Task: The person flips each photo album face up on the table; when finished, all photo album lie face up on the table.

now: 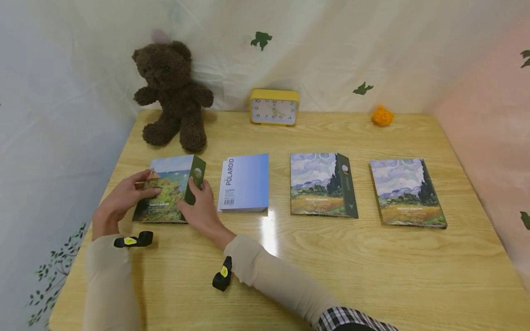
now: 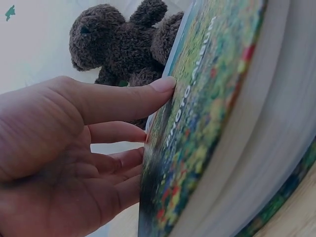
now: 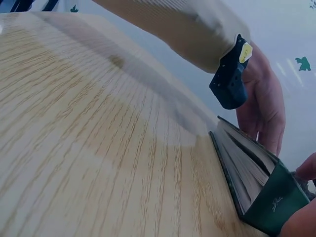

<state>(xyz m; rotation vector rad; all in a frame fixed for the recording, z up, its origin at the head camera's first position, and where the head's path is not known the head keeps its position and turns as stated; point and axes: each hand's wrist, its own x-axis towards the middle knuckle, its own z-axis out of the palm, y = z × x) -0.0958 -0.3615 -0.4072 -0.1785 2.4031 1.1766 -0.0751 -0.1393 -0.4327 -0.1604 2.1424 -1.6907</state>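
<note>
A thick photo album (image 1: 175, 181) with a painted seaside cover and dark green spine lies at the table's left, spine to the right. My left hand (image 1: 118, 197) holds its left edge. In the left wrist view, that hand's thumb presses the album cover (image 2: 202, 113) and its fingers bend toward the edge. From the spine side my right hand (image 1: 203, 211) grips the album, thumb on the cover and fingers along the spine. The green spine (image 3: 276, 200) and page edges show in the right wrist view, with only part of the right hand visible.
Right of the album lie a blue Polaroid album (image 1: 248, 181) and two wheat-field photo albums, one nearer (image 1: 314, 184) and one farther right (image 1: 406, 191). A brown teddy bear (image 1: 171, 92), yellow clock (image 1: 274, 108) and small orange object (image 1: 382, 116) stand along the back.
</note>
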